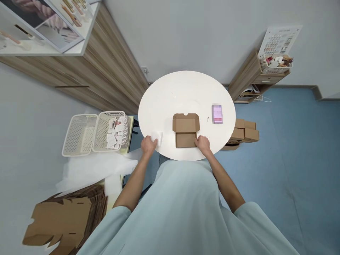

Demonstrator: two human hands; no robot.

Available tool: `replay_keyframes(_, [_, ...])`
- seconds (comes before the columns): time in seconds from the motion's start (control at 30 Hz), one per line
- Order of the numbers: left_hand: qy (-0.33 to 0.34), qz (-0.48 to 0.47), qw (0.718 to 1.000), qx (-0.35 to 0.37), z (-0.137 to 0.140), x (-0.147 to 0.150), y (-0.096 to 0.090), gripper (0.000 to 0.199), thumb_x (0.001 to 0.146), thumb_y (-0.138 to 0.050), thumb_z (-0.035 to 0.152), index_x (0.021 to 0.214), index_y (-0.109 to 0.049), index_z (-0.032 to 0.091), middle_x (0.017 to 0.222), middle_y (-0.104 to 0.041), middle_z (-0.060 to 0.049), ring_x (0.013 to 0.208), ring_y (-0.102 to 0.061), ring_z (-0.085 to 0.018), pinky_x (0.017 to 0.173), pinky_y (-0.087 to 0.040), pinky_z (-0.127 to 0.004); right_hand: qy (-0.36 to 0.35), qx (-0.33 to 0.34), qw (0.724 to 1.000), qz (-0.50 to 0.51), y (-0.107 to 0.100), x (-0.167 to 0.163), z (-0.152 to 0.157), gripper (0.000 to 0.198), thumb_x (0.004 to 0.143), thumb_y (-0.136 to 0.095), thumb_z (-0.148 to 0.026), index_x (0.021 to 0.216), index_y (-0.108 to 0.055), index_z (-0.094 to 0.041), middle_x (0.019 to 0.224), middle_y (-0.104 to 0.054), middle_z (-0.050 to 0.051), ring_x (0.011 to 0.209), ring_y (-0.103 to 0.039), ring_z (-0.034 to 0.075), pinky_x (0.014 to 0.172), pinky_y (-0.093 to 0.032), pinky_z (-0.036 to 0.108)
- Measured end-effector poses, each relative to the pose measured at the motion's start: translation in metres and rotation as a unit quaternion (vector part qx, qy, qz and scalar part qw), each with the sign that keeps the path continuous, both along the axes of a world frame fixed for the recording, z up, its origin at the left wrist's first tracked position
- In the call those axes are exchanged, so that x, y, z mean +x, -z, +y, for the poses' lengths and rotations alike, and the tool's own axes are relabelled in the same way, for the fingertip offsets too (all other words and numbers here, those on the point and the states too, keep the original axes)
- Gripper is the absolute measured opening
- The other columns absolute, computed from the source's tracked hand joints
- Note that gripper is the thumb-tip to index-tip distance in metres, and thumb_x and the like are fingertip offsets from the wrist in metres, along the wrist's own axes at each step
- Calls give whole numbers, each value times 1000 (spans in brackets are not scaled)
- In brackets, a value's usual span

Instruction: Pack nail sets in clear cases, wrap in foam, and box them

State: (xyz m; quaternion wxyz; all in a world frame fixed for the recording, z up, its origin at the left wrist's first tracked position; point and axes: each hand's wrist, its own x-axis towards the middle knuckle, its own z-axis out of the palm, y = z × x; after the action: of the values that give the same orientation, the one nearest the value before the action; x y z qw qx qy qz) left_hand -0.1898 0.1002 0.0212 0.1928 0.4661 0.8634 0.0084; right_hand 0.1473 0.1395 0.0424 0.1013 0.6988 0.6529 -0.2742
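Background poster [282, 39] is illegible; right hand [203, 143] holds box [186, 126].

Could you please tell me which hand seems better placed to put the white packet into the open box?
Probably the left hand: it is at the white packet, left of the open box, whereas the right hand is at the box's right side.

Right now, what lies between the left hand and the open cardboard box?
In the head view, a flat white item at the left hand, then bare white tabletop up to the open cardboard box.
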Motion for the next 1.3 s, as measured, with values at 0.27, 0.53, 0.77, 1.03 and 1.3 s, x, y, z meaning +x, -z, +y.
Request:
replay_keyframes(0.27, [-44, -28, 999, -16, 8, -6, 1, 47, 88, -74, 47, 121, -67, 15, 121, -75, -18, 117, -69, -35, 97, -51, -41, -43, -2, 999, -33, -9, -13, 2, 25, 101, -48, -12, 109, -72, -10, 104, -75, 19, 97, -72, 28, 70, -42, 31])
replay_keyframes(0.53, [-63, -67, 995, 46, 6, 1, -13, 30, 82, -79, 41, 96, -62, 21, 110, -75, -12, 107, -70, -31, 92, -51, -39, -31, 8, 999, -32, -12, -11, -2, 25, 105, -49, -20, 113, -70, -10, 107, -75, 20, 99, -73, 29, 74, -45, 31])
replay_keyframes(0.77, [-128, -227, 959, 107, -4, 15, -41, 34, 75, -82, 44, 89, -58, 24, 99, -76, -5, 93, -71, -25, 81, -52, -35, -13, 15, 1000, -7, -12, 1, 0, 22, 104, -54, -29, 106, -71, -14, 100, -75, 17, 95, -72, 28, 75, -45, 30])
replay_keyframes(1.03, [-86, -444, 885, 115, 5, 83, -56, 33, 69, -84, 39, 90, -66, 20, 86, -77, -5, 83, -72, -23, 76, -54, -33, -8, 4, 1000, 25, -9, 9, 4, 17, 97, -58, -20, 85, -71, -19, 81, -72, 10, 80, -68, 24, 63, -36, 28])
replay_keyframes(1.3, [-42, -386, 921, 36, 19, 126, -26, 30, 76, -85, 35, 98, -69, 21, 104, -81, -9, 97, -75, -26, 86, -55, -36, 2, 6, 999, 41, -9, 4, 1, 19, 97, -56, -16, 82, -67, -19, 84, -72, 9, 78, -66, 21, 60, -33, 27])
